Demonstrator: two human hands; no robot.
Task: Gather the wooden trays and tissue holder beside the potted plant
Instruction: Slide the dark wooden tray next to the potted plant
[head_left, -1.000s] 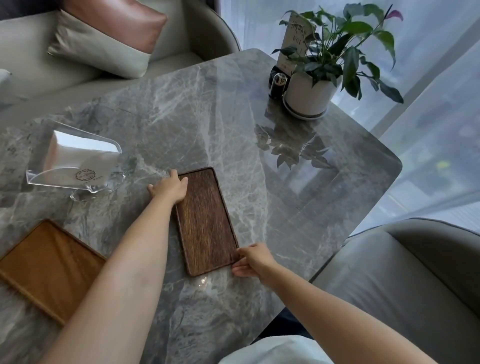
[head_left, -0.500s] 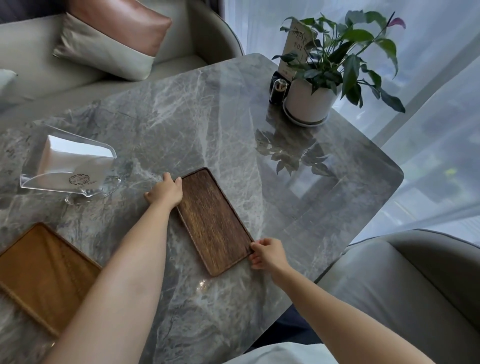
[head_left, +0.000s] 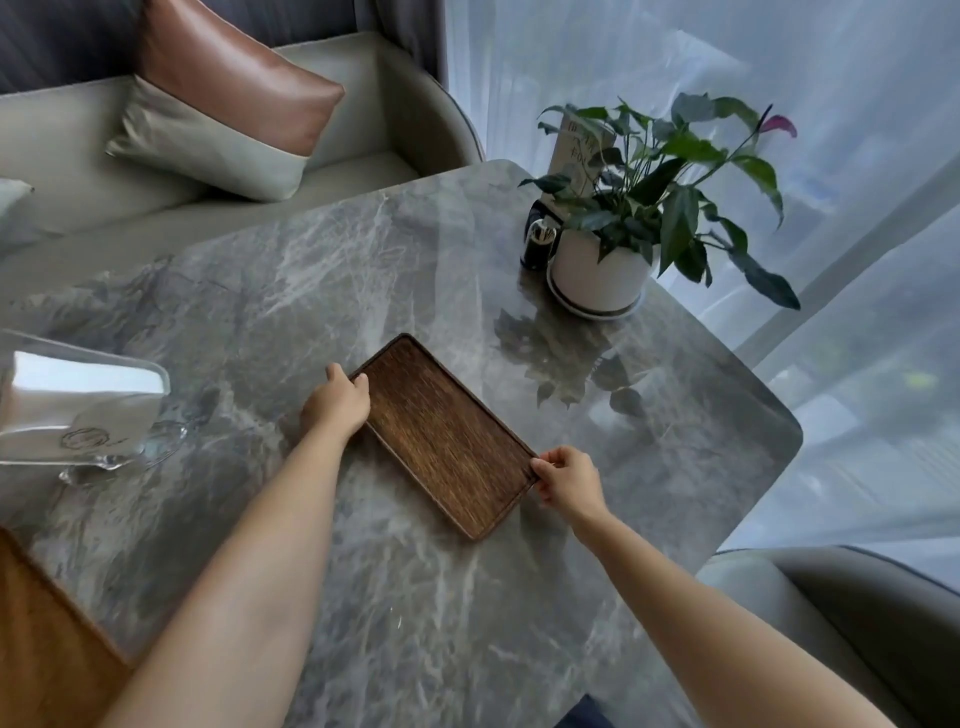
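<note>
A dark wooden tray (head_left: 444, 434) lies at an angle on the grey marble table (head_left: 311, 291), its far end pointing up-left. My left hand (head_left: 337, 402) grips its far left edge and my right hand (head_left: 569, 478) pinches its near right corner. The potted plant (head_left: 623, 228) in a white pot stands at the table's far right corner. A clear tissue holder (head_left: 78, 405) with white tissues stands at the left edge. A lighter wooden tray (head_left: 47, 634) shows partly at the bottom left.
A small dark container (head_left: 537, 244) and a card stand (head_left: 584, 150) sit just left of and behind the pot. A grey sofa with a brown and grey cushion (head_left: 223, 109) lies beyond the table. A grey chair (head_left: 831, 613) is at the lower right, sheer curtains behind.
The dark tray has slid toward the plant and turned, its near end swinging right. Both hands moved with it; the tissue holder and light tray stayed put.
</note>
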